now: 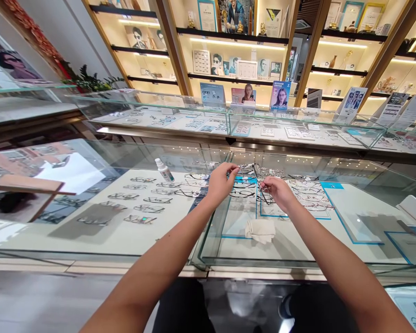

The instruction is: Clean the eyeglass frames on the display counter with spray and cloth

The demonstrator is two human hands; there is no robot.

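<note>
Both my arms reach out over a glass display counter (180, 217) filled with rows of eyeglasses. My right hand (278, 190) pinches a thin dark pair of glasses (260, 178) by its frame, above the glass top. My left hand (222, 181) hovers just left of that pair, fingers curled and partly apart, touching or nearly touching its other side; I cannot tell whether it grips. A folded white cloth (260, 230) lies on the glass below my hands. A small white spray bottle (164, 169) lies on the counter to the left.
A second glass counter (229, 121) with more eyewear runs behind. Lit wall shelves (235, 46) carry posters, frames and trophies. Upright cards (280, 95) stand on the far counter. A plant (90, 81) stands at the back left.
</note>
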